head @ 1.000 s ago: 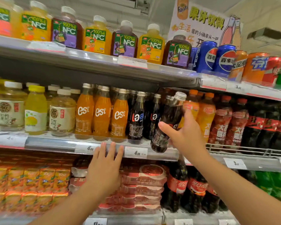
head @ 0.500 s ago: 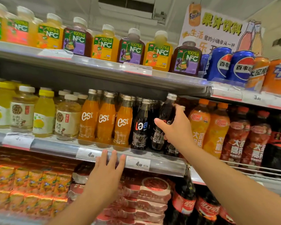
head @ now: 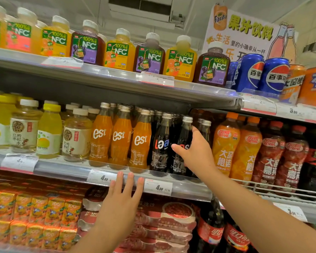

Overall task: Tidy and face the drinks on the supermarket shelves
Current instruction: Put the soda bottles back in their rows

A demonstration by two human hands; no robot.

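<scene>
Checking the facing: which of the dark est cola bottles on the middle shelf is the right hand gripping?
The right hand grips the second dark est cola bottle, right of the one showing a backwards logo.

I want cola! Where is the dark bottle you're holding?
Head view, middle shelf, centre: the dark est bottle stands in the right hand, between another dark est bottle and orange-capped bottles.

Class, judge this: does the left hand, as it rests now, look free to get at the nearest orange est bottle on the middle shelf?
Probably yes. The left hand lies flat on the shelf edge just below the orange est bottle, which stands in the front row, with nothing between them.
</scene>
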